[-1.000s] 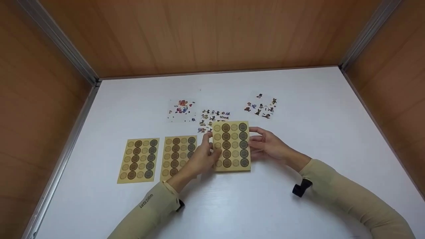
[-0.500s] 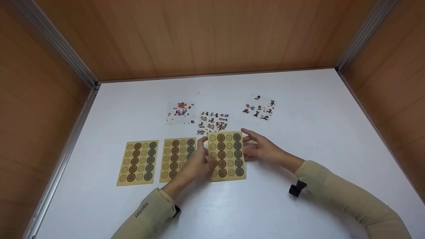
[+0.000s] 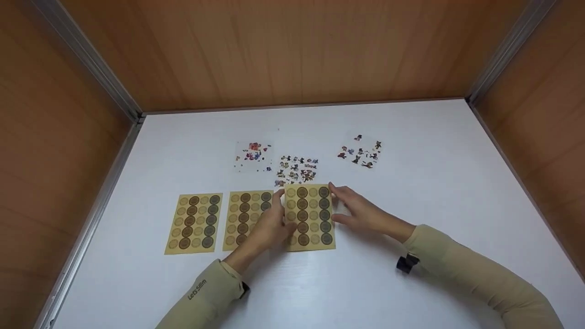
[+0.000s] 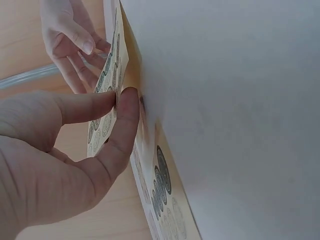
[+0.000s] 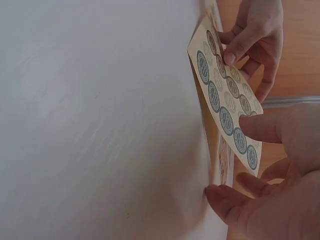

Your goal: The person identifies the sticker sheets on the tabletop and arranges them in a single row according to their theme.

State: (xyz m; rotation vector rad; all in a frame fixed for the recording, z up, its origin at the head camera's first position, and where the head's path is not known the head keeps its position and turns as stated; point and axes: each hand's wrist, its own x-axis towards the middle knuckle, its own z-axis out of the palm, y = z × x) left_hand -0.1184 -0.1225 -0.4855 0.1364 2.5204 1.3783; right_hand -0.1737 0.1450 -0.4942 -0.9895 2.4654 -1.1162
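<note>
My left hand (image 3: pixel 268 226) pinches the left edge of a yellowish sticker sheet (image 3: pixel 313 215) printed with rows of round brown, dark and pale seals. Thumb and index finger meet on that edge in the left wrist view, where the sheet (image 4: pixel 107 107) tilts up off the white table. At the opposite edge is my right hand (image 3: pixel 365 212), its thumb (image 5: pixel 260 127) overlapping the sheet and its other fingers spread loosely below. Two matching sheets lie flat to the left: one sheet (image 3: pixel 193 224) farther out, another sheet (image 3: pixel 234 217) partly covered by my left hand.
Behind the held sheet lie three clear sheets of small colourful figures: a left one (image 3: pixel 253 156), a middle one (image 3: pixel 295 170) and a right one (image 3: pixel 361 151). Wooden panels (image 3: pixel 301 55) with metal corner rails enclose the white table (image 3: pixel 425 151).
The held sheet has come down toward the table and slightly left, uncovering more of the middle clear sheet. My right hand's fingers have shifted along the right edge and spread.
</note>
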